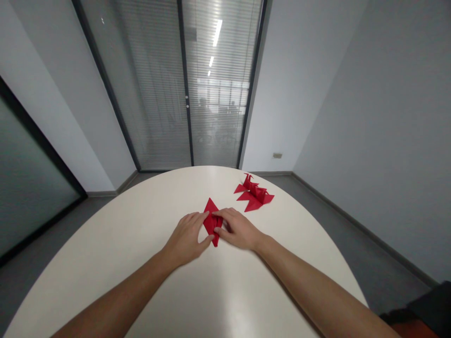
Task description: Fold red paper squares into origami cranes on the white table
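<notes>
A folded red paper (210, 206), kite-shaped with a narrow lower tip, lies on the table between both hands. My left hand (188, 238) holds its left side, forefinger at the upper edge and thumb by the lower tip. From the right, my right hand (239, 229) grips the same paper, with forefinger and thumb on its creased middle. Its fingers cover part of the folds. Beyond my right hand, several red origami cranes (255, 195) stand close together, their wings overlapping.
The round white table (169, 300) fills the lower view, its curved edge falling off to grey floor. Behind it stands a glass partition with blinds (158, 117). At the lower right is a dark object (428, 305) with an orange-red part.
</notes>
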`<move>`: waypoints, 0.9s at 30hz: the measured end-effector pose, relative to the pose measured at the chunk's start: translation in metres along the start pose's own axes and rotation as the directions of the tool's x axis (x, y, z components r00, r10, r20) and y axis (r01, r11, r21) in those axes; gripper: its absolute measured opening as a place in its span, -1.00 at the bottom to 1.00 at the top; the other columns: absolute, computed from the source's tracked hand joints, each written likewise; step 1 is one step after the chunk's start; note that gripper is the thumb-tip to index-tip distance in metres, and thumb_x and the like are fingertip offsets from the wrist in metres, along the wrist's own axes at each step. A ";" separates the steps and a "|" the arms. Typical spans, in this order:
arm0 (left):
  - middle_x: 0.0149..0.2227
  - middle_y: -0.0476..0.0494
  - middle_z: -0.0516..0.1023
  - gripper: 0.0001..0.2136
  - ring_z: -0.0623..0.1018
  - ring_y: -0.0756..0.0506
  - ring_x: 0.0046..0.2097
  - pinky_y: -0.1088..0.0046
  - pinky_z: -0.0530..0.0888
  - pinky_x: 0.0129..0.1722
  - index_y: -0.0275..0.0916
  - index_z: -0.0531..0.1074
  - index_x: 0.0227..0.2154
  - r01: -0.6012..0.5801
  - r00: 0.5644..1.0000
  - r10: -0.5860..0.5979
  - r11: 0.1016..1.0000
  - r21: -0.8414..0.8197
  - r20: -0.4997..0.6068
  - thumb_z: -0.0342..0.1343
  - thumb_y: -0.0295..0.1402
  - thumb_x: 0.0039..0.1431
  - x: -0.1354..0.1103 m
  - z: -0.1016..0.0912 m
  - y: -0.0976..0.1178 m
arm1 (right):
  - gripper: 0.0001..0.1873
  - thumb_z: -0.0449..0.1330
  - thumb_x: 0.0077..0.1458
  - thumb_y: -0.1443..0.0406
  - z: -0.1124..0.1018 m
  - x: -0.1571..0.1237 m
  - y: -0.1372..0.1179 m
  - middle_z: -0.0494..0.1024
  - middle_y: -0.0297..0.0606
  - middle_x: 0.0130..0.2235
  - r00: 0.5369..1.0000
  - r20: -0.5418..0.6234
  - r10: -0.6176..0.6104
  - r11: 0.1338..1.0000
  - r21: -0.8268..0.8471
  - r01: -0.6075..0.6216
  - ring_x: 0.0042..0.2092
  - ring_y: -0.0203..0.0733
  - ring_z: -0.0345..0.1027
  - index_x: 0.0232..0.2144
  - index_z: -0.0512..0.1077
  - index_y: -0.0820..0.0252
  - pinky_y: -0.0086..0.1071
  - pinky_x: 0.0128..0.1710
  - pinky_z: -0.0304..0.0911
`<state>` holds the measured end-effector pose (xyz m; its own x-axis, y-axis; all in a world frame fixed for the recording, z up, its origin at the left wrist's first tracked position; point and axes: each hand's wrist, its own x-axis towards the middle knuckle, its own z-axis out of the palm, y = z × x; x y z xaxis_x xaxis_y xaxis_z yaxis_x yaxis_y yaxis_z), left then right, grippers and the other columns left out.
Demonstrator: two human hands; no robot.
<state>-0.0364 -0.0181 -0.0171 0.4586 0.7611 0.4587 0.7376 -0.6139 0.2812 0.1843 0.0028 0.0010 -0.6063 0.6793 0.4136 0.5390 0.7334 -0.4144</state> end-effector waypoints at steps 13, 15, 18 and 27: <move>0.05 -0.30 0.53 -0.62 0.50 -0.27 0.07 0.04 0.39 0.13 -0.24 0.35 0.11 0.058 0.998 -0.058 0.998 -0.019 0.012 0.03 -0.20 0.30 0.003 -0.003 0.004 | -0.64 0.18 0.14 0.35 0.000 0.000 -0.003 0.52 -0.16 -0.18 0.998 -0.019 0.051 0.999 0.004 -0.051 -0.23 -0.15 0.36 0.01 0.41 0.22 -0.28 -0.17 0.29; 0.03 -0.29 0.54 -0.65 0.51 -0.26 0.06 0.04 0.39 0.12 -0.24 0.37 0.08 0.070 0.998 -0.070 0.997 -0.022 -0.001 0.03 -0.22 0.30 0.003 -0.002 0.002 | -0.61 0.18 0.08 0.41 0.000 0.000 -0.003 0.51 -0.18 -0.17 0.999 -0.017 0.052 0.999 0.003 -0.052 -0.23 -0.16 0.36 0.00 0.41 0.20 -0.29 -0.17 0.29; 0.00 -0.30 0.55 -0.69 0.52 -0.26 0.03 0.05 0.41 0.10 -0.25 0.39 0.02 0.099 0.995 -0.100 0.995 -0.032 -0.020 0.05 -0.25 0.28 0.003 0.000 0.001 | -0.57 0.17 0.00 0.46 0.001 0.000 -0.002 0.52 -0.18 -0.16 0.998 -0.008 0.060 0.998 -0.004 -0.060 -0.20 -0.13 0.37 -0.02 0.42 0.20 -0.27 -0.15 0.29; -0.07 -0.28 0.57 -0.75 0.53 -0.24 -0.01 0.09 0.43 0.07 -0.27 0.39 -0.07 0.153 0.988 -0.154 0.986 -0.059 -0.009 0.06 -0.43 0.18 0.004 -0.004 0.003 | -0.73 0.12 -0.03 0.50 0.001 0.000 -0.001 0.52 -0.23 -0.22 0.997 -0.004 0.081 0.997 0.000 -0.081 -0.19 -0.15 0.37 -0.26 0.43 0.16 -0.32 -0.16 0.27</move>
<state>-0.0341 -0.0180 -0.0108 0.3353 0.8446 0.4173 0.7688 -0.5014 0.3970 0.1832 0.0023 0.0007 -0.5583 0.7367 0.3816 0.5861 0.6758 -0.4470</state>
